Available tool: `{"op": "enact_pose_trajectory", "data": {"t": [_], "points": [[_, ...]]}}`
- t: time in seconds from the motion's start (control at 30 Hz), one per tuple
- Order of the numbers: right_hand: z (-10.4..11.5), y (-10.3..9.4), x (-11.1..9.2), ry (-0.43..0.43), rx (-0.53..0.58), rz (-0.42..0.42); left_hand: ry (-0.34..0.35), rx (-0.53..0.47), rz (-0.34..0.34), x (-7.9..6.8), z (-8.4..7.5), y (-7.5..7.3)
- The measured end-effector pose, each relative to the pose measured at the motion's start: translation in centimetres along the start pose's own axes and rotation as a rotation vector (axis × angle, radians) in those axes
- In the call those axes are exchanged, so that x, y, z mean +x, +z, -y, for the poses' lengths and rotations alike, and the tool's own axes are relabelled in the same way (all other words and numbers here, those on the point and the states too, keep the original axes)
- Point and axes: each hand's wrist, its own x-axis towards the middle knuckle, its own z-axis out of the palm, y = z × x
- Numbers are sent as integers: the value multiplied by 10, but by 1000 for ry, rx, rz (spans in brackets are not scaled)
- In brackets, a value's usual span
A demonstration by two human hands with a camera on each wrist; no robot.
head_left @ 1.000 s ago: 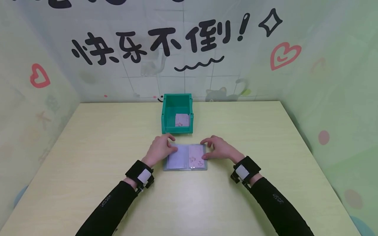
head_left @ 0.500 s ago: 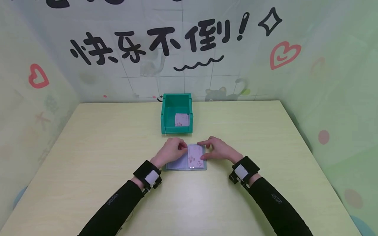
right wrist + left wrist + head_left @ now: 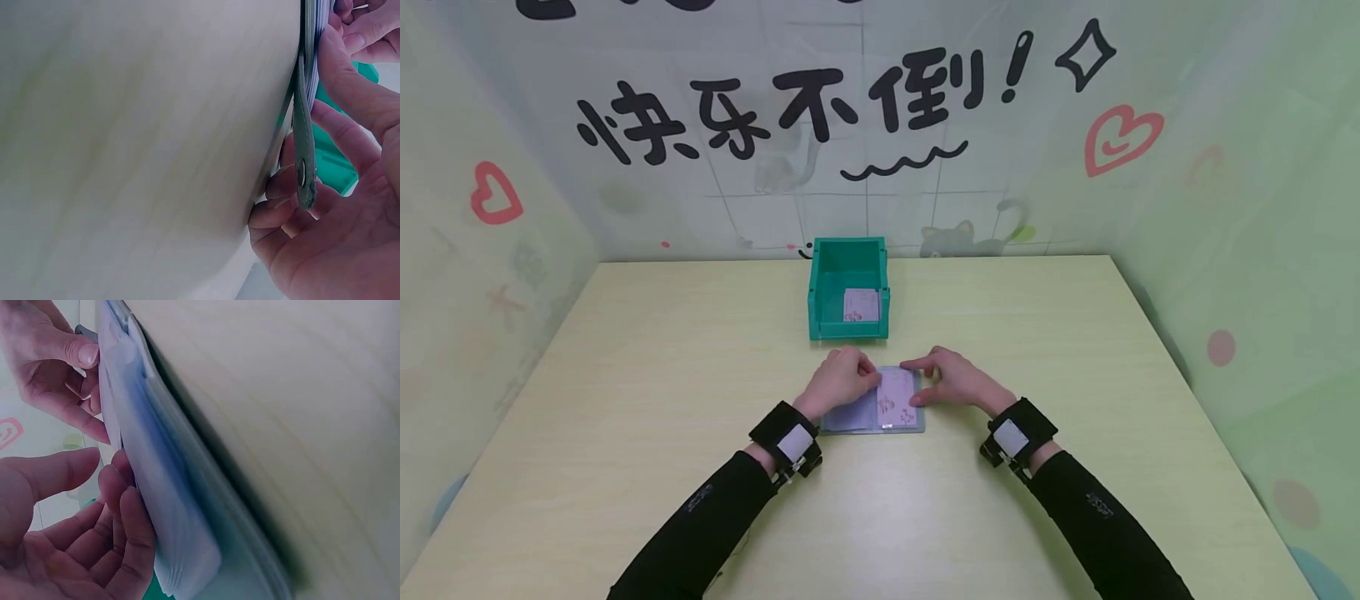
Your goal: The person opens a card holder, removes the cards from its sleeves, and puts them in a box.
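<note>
A small card album [image 3: 850, 418] with clear pocket pages lies spread on the table. Its right page shows a pink card [image 3: 897, 398] with a floral print. My left hand [image 3: 838, 385] reaches over the left page, fingertips right at the fold. In the left wrist view its bent fingers [image 3: 134, 512] touch the pocket pages and the thumb stands apart from them. My right hand [image 3: 958, 379] holds the album's right side, thumb on the page and index finger along the top edge. A snap strap [image 3: 304, 150] hangs by its curled fingers in the right wrist view.
A green bin [image 3: 848, 331] stands behind the album, with another pink card [image 3: 861, 305] inside. The pale wooden table [image 3: 880, 517] meets a printed backdrop [image 3: 737, 200] at the back and sides.
My left hand has moved right from the album's left page to the fold, its fingertips coming closer together. My right hand has stayed at the right edge, nearly still.
</note>
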Motion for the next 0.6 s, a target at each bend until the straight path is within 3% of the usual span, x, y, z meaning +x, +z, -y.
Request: {"op": "enact_pose_trajectory", "data": {"t": [0.27, 0.6], "points": [[1, 1, 0, 9, -4, 0, -31, -74, 42, -1, -3, -4], [1, 1, 0, 16, -10, -2, -61, -132, 100, 6, 4, -6]]}}
